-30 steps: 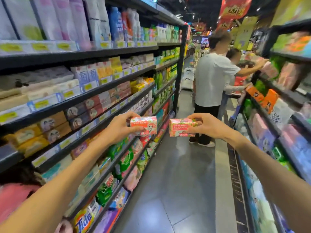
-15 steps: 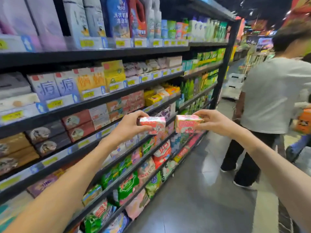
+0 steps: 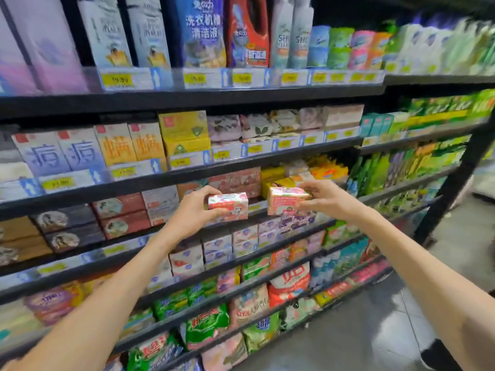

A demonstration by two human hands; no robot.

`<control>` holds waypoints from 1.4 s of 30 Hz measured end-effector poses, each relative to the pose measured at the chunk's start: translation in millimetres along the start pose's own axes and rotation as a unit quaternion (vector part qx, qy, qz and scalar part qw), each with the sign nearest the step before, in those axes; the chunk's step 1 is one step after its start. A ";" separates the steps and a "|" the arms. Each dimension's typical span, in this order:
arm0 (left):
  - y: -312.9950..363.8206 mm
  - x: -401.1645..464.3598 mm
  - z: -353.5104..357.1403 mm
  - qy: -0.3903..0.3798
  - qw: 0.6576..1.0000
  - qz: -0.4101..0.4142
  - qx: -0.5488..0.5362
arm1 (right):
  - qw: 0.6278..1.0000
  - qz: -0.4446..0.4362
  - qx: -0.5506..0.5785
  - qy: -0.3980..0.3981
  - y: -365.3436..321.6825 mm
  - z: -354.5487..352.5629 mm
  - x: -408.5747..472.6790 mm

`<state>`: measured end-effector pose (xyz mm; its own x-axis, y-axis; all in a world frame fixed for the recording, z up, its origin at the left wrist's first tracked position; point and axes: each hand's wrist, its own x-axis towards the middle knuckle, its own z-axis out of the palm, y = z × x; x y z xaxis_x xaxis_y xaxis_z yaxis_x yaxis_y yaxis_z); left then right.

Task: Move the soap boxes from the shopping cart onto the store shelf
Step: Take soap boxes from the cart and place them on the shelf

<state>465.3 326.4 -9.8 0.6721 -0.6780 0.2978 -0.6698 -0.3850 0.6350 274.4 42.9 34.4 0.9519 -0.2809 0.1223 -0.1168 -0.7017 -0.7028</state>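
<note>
My left hand [image 3: 191, 214] grips one soap box [image 3: 228, 206] and my right hand [image 3: 325, 198] pinches another [image 3: 287, 204]. Both lie lengthwise left to right, printed fronts toward me, just before the shelf [image 3: 267, 223] of stacked boxes.

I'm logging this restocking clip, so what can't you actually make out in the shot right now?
- Shopping cart: outside the head view, so how many boxes remain is unknown.
- Price tags: motion blur makes the figures unreadable.
- Small print on the left soap box and right soap box: too blurred.
- Box backs: hidden by the left hand and right hand.
- Shelf slot behind them: covered.
</note>
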 end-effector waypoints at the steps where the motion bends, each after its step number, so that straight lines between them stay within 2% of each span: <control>1: -4.9 6.6 2.5 0.010 1.000 -0.010 0.006 | 1.000 -0.001 -0.002 -0.004 6.3 0.8 15.0; 6: -19.9 39.5 14.2 0.040 0.997 -0.053 0.029 | 0.999 -0.036 -0.016 -0.033 29.8 6.5 80.8; 14: -27.2 66.8 39.0 0.044 0.989 -0.132 0.042 | 0.994 -0.080 -0.028 -0.069 57.7 16.8 143.1; 25: -24.8 83.4 74.5 0.090 0.968 -0.216 0.091 | 0.991 -0.096 -0.007 -0.093 81.5 20.1 180.8; 29: -26.0 87.5 86.0 0.078 0.955 -0.252 0.133 | 0.991 -0.090 0.002 -0.100 84.9 26.4 187.0; 42: -36.3 93.9 93.9 0.072 0.945 -0.240 0.209 | 0.992 -0.055 0.009 -0.112 86.2 36.9 201.7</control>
<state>523.0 217.9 -71.8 0.9458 -0.2824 0.1603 -0.3237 -0.8603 0.3940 466.8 -50.2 -27.4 0.9979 -0.0491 0.0416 -0.0053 -0.7074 -0.7068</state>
